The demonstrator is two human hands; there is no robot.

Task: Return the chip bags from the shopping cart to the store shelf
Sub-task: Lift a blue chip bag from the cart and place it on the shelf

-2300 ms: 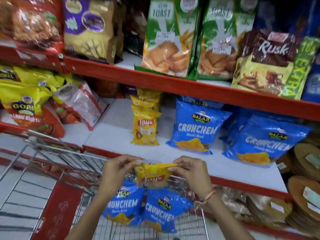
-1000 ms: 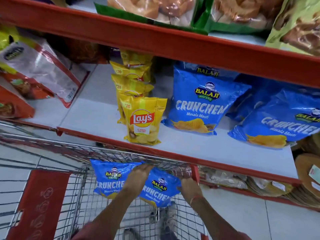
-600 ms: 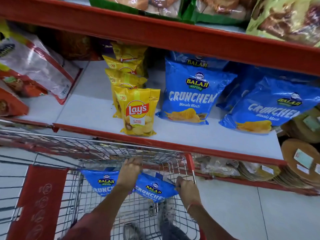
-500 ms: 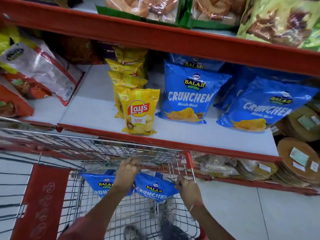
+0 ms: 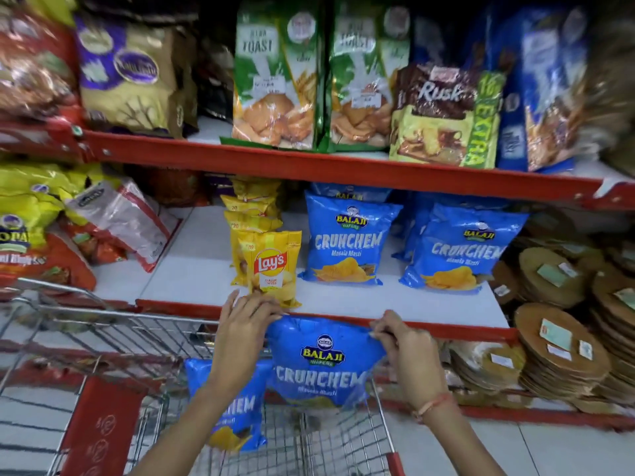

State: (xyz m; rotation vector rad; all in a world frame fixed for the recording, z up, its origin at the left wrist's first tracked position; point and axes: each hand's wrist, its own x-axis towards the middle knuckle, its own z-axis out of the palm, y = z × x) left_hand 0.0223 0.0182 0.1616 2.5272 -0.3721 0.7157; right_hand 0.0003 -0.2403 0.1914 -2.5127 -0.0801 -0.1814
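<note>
Two hands hold one blue chip bag [image 5: 319, 364] by its top edge, lifted above the shopping cart [image 5: 113, 324] and just below the red front lip of the store shelf [image 5: 213, 269]. The left hand [image 5: 242, 333] pinches the upper left corner; the right hand [image 5: 400, 341] pinches the upper right corner, fingers curled over the seam. The bag hangs upright, label facing the wearer, which suggests it is being carried this way so it can be stood on the shelf face-out.

A second blue bag [image 5: 228, 407] remains in the cart, partly behind the left forearm. On the shelf, a row of yellow chip bags [image 5: 269, 266] stands at left, touching or nearly touching the left fingertips; two rows of matching blue bags [image 5: 347, 245] stand to the right. Bare shelf in front of these appears the likely destination.

Both forearms reach forward and upward, wrists slightly bent back, palms facing the shelf. A thread band circles the right wrist.
</note>
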